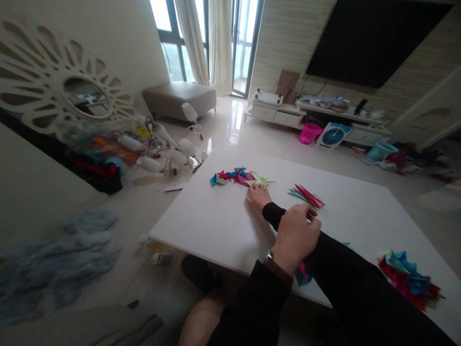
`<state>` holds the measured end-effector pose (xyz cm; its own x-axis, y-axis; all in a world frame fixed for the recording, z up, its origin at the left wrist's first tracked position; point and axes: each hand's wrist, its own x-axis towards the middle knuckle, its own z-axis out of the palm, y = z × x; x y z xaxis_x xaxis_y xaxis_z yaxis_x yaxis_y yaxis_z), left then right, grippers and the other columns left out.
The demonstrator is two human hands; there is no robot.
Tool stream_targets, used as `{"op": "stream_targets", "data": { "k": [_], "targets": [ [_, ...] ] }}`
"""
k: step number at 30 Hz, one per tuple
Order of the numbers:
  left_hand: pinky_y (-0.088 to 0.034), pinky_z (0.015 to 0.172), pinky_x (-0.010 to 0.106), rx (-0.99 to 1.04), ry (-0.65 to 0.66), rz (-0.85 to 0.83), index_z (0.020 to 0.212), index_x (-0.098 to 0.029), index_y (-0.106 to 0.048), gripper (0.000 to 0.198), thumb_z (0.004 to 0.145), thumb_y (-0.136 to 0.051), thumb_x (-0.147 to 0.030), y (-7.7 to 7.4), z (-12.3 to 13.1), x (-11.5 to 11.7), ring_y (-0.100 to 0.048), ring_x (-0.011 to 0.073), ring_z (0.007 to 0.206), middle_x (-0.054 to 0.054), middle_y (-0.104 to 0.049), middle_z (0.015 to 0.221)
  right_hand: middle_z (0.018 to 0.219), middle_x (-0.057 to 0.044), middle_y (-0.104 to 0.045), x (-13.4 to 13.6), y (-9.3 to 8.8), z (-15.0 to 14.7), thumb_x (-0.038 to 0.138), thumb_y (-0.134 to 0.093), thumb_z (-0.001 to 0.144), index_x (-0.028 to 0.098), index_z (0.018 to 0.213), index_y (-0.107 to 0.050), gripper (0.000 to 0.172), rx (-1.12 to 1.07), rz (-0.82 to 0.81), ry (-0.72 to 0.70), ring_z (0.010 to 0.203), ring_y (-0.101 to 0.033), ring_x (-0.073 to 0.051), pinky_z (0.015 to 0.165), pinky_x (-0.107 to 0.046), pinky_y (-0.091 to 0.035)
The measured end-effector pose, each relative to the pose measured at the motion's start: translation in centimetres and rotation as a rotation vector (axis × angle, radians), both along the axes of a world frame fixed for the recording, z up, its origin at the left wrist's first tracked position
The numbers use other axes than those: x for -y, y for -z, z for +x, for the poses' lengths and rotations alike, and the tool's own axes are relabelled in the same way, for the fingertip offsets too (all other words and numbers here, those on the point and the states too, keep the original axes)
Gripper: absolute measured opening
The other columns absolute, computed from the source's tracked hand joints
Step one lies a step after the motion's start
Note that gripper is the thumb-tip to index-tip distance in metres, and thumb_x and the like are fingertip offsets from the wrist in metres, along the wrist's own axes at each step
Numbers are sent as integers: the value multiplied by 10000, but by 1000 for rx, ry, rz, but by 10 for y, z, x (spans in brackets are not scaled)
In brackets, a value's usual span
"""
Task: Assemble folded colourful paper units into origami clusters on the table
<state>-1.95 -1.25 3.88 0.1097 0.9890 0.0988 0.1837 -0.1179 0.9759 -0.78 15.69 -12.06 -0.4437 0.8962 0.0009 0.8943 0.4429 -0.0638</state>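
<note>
My right hand [259, 197] reaches across the white table [201, 216]. Its bent fingers rest at a light green folded paper piece [262, 179], on the near side of a row of colourful folded papers [236, 175] with pointed ends. Above the right forearm, my left hand [297, 233], a watch [268, 258] on its wrist, is closed with curled fingers; whatever lies inside them is hidden. Just beyond it sits a bundle of narrow red and teal folded papers [306, 194]. Blue and pink paper [303, 274] partly shows beneath the crossed arms.
A larger heap of red and blue folded papers [410, 276] lies at the table's right. On the floor to the left are a lamp fixture [169, 154] and grey fluffy material [72, 259]. A pink basket [309, 133] stands beyond, by a low cabinet [273, 115].
</note>
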Motion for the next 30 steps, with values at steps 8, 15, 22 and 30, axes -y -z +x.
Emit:
{"op": "stream_targets", "data": {
  "k": [8,15,22,30],
  "targets": [
    [-526,833,301,-7,-13,6,911,-200,-699,185,814,-549,-153,1,1,-6,-654,184,850,53,-737,935,1412,-174,-590,-9,-33,30,258,-582,898,129,1328,-612,450,-291,79,50,1270,-506,-342,1118,-477,-364],
    [-519,820,289,-68,-65,9,923,-189,-691,205,834,-526,-106,0,-13,-12,-652,166,816,53,-737,943,1303,-122,-677,-4,-104,102,252,-492,931,155,1225,-699,373,-633,237,190,1075,-679,-233,987,-354,-534],
    [-526,885,317,-237,-69,73,996,-169,-677,372,781,-458,41,12,-18,-12,-666,178,887,72,-723,976,890,-86,-786,100,-148,174,360,-668,823,163,1055,-759,318,-1147,55,369,848,-760,-237,810,-387,-612],
    [-354,1207,464,-515,326,422,1530,-213,-405,899,686,-693,-97,29,11,19,-380,300,1452,111,-401,1608,893,-68,-788,207,-140,233,287,-730,744,202,956,-779,234,-1669,-103,649,894,-765,-208,850,-320,-593]
  ]
}}
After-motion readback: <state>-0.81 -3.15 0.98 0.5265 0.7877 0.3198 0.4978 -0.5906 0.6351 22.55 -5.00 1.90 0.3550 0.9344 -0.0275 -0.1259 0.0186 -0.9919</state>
